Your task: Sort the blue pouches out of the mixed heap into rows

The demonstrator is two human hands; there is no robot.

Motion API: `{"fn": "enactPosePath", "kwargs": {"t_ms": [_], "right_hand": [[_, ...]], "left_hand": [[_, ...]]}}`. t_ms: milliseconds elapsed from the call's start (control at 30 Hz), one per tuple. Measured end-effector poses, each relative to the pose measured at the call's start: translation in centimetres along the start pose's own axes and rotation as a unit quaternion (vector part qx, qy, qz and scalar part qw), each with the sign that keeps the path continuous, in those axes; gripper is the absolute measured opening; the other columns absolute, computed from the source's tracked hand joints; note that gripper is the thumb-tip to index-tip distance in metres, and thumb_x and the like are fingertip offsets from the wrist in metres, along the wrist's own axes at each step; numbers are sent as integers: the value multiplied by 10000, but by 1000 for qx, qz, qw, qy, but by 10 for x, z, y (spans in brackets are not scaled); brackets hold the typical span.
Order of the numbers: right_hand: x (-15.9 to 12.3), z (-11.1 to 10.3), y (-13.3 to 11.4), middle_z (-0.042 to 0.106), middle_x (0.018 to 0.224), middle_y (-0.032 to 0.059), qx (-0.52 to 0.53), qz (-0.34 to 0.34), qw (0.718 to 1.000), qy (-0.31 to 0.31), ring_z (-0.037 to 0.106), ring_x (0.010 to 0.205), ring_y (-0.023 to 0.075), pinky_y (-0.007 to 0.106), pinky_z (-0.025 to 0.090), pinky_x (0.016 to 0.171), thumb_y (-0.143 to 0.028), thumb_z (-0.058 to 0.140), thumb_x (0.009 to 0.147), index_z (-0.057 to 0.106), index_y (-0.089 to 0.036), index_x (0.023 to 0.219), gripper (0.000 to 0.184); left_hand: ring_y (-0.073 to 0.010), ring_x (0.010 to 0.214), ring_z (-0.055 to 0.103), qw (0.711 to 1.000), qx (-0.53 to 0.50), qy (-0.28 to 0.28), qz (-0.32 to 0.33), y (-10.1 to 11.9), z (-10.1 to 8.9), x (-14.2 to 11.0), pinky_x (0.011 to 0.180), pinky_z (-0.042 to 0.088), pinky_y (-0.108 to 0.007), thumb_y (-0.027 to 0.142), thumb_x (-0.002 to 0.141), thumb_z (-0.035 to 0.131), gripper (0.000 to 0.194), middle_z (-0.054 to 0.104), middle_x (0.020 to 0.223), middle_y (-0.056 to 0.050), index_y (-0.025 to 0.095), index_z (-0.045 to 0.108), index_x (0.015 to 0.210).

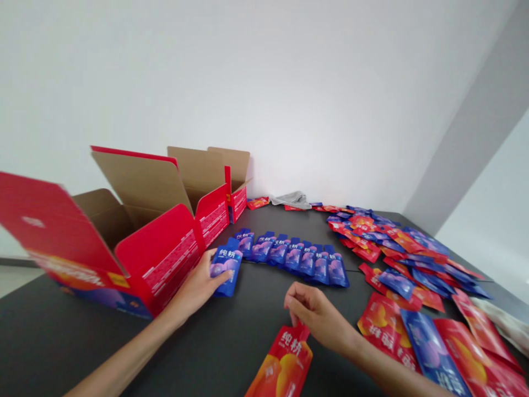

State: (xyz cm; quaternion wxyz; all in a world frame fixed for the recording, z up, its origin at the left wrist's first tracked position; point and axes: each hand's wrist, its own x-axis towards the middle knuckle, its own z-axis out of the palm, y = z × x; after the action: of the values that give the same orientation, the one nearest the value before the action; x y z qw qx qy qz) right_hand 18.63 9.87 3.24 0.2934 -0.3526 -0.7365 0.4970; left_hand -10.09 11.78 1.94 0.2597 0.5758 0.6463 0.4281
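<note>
One red pack (287, 364) with yellow fruit on it is closest to us. The person's right hand (316, 314) pinches its thin top, with the fingers curled tight. I can't tell if its bottom end sits on the dark table (256, 303). The left hand (202, 284) holds a blue pack (227, 264), thumb in front and fingers tucked behind. It is just beside the left end of a neat row of blue packs (294, 253). I count seven there, so that bit looks done. I see no neat row of red ones. On the right, a big messy heap (367, 240) of red and blue packs is left to sort, I think, and it looks like lots. On the left stand three red boxes (165, 251), flaps up. I can't see their bottoms, so I can't say what's inside. Far back lies a grey cloth (291, 199).
</note>
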Motion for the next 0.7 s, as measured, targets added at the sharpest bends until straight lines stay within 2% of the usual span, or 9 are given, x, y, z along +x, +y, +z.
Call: {"fn": "enactPosePath", "kwargs": {"t_ms": [100, 267, 367, 467, 533, 600, 700], "right_hand": [[0, 0, 2, 529, 589, -42, -21, 0, 1000, 0, 439, 509, 81, 189, 313, 500, -336, 452, 940, 538, -160, 817, 232], [1, 0, 8, 534, 593, -40, -51, -4, 999, -9, 444, 517, 82, 194, 316, 505, -297, 457, 931, 551, -159, 813, 205], [1, 0, 7, 541, 597, -38, -70, -5, 997, -13, 452, 519, 81, 189, 317, 499, -286, 460, 926, 554, -159, 802, 201], [0, -7, -3, 558, 629, -32, -104, -20, 994, -21, 454, 529, 79, 183, 315, 500, -257, 445, 925, 563, -160, 816, 187], [-1, -25, -14, 582, 669, -26, -173, -37, 984, -20, 482, 562, 87, 188, 319, 515, -262, 454, 925, 578, -169, 852, 171], [-3, -56, -22, 610, 715, -16, -291, -25, 956, -7, 528, 615, 110, 206, 335, 552, -307, 487, 920, 601, -188, 904, 166], [-8, -124, -18, 654, 882, 42, -478, 77, 873, 62, 596, 786, 176, 255, 386, 674, -398, 503, 918, 619, -207, 998, 238]], "left_hand": [[-307, 1142, 598, 999, 38, -2, 13, -11, 1, 6, 956, 467, -426, 496, 745, 606, 694, 594, 1282, -156, 145, 425, 1317], [-298, 1199, 552, 992, 116, 17, 49, -16, 11, 9, 1029, 405, -432, 487, 792, 501, 647, 547, 1335, -156, 135, 428, 1330], [-292, 1174, 557, 984, 158, 35, 75, -23, 16, 11, 1034, 396, -427, 461, 815, 445, 595, 548, 1294, -166, 111, 453, 1296], [-339, 1185, 509, 974, 193, 62, 101, -28, 15, 12, 1035, 364, -491, 482, 816, 440, 552, 560, 1224, -170, 112, 505, 1221], [-376, 1206, 453, 966, 210, 88, 119, -25, 11, 10, 1034, 329, -545, 515, 822, 435, 570, 521, 1242, -180, 111, 497, 1220], [-385, 1236, 398, 956, 223, 118, 149, -15, 10, 5, 1037, 317, -554, 522, 851, 410, 577, 459, 1297, -181, 118, 464, 1260], [-325, 1226, 426, 927, 229, 149, 259, 7, 15, -11, 1063, 324, -488, 457, 907, 383, 482, 462, 1293, -142, 158, 441, 1280]]}}
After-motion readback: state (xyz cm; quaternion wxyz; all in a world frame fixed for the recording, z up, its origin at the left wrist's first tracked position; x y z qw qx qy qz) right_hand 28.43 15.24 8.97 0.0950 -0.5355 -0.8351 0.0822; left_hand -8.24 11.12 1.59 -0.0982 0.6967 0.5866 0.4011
